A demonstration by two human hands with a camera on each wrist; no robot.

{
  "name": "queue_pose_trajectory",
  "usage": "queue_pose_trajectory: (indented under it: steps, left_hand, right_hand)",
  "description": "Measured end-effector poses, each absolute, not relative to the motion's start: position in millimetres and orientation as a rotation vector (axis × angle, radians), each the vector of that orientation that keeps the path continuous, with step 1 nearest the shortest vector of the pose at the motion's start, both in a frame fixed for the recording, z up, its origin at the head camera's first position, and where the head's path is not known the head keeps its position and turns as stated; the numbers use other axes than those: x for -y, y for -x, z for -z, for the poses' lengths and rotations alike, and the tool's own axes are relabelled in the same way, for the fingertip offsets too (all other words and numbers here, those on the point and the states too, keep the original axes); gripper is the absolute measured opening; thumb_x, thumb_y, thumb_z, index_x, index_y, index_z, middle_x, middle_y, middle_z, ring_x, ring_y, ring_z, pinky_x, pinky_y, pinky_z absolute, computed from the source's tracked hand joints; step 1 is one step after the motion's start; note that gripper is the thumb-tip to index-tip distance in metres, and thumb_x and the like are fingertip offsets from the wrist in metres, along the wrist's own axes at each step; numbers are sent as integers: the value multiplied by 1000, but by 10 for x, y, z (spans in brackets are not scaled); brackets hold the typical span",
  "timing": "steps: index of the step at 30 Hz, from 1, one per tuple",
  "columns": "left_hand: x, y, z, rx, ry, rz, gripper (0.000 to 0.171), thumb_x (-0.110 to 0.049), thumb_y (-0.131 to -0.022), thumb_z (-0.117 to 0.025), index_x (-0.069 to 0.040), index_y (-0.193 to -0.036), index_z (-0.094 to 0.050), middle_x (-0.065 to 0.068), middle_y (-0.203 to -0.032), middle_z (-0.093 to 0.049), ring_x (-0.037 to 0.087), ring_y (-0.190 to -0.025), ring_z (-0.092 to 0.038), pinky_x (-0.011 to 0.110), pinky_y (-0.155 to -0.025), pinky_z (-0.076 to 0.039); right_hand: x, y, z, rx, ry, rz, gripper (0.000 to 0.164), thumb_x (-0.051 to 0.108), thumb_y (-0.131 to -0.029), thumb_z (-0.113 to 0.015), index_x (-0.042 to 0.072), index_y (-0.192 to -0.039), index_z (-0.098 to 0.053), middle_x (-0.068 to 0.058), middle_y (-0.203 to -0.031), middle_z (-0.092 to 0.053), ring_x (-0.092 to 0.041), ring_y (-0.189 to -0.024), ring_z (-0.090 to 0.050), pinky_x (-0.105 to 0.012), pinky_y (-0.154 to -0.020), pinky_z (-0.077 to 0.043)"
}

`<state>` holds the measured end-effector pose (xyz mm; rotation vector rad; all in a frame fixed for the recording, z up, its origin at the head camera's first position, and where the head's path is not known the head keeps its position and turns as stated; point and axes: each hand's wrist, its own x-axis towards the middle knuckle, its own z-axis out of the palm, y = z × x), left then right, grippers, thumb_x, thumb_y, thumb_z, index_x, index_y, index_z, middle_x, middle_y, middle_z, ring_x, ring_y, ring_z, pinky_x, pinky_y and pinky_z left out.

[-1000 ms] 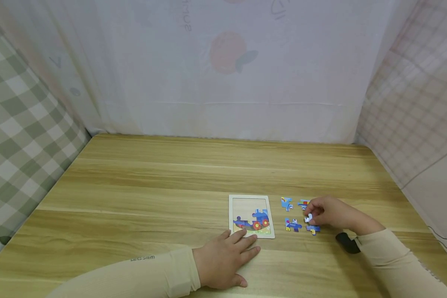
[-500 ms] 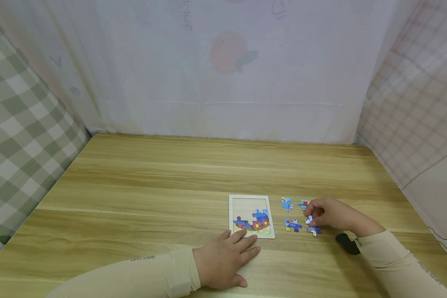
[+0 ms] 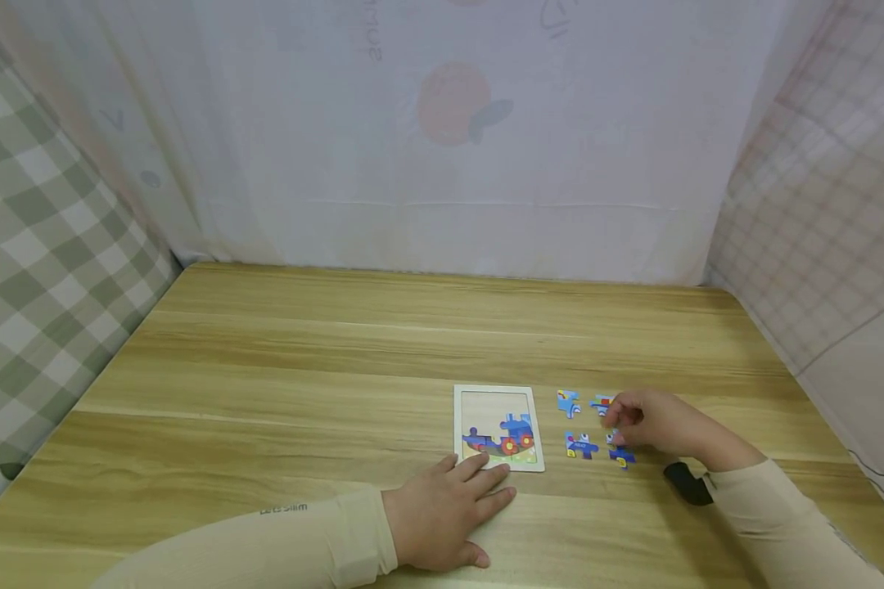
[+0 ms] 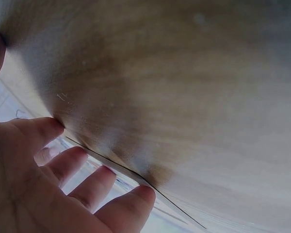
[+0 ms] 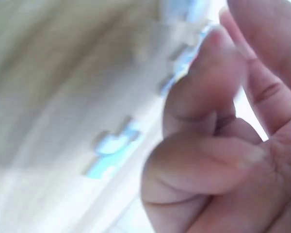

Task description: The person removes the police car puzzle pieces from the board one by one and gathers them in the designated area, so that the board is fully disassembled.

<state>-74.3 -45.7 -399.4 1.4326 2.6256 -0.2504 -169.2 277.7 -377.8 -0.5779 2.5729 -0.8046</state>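
On the wooden table [image 3: 324,368] lies a white-framed puzzle tray [image 3: 457,425], its lower part filled with blue, red and yellow train pieces. My left hand [image 3: 449,511] lies spread out, fingertips at the tray's near edge, as the left wrist view also shows. To the right, my right hand [image 3: 659,425] pinches a blue puzzle piece [image 3: 622,456] low over the table. Its thumb and fingers partly cover that piece. In the right wrist view the outer fingers [image 5: 194,165] are curled, and the fingertip contact is hidden.
Three loose pieces lie between the tray and right hand: a light blue one [image 3: 567,402], a red-and-blue one [image 3: 601,404] and a dark blue one [image 3: 580,445]. A black object [image 3: 687,483] sits at the right wrist. A white curtain [image 3: 442,180] hangs behind the table.
At my right fingertips, the blue piece has turned slightly and shifted a little toward me, showing less white. My left hand and the tray stay in place.
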Motion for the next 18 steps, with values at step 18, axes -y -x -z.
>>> queue_pose_trajectory:
  steps: [18]
  left_hand:
    - [457, 746, 3980, -2622, -1420, 263, 72, -67, -91, -42, -27, -150, -35, -4, -155, -32, 21, -141, -30, 40, -104, -39]
  right_hand:
    - [-2200, 1633, 3708, -2740, 630, 887, 23, 8, -85, -72, 3, -106, -66, -3, -98, -65, -18, -89, -59, -35, -75, -50]
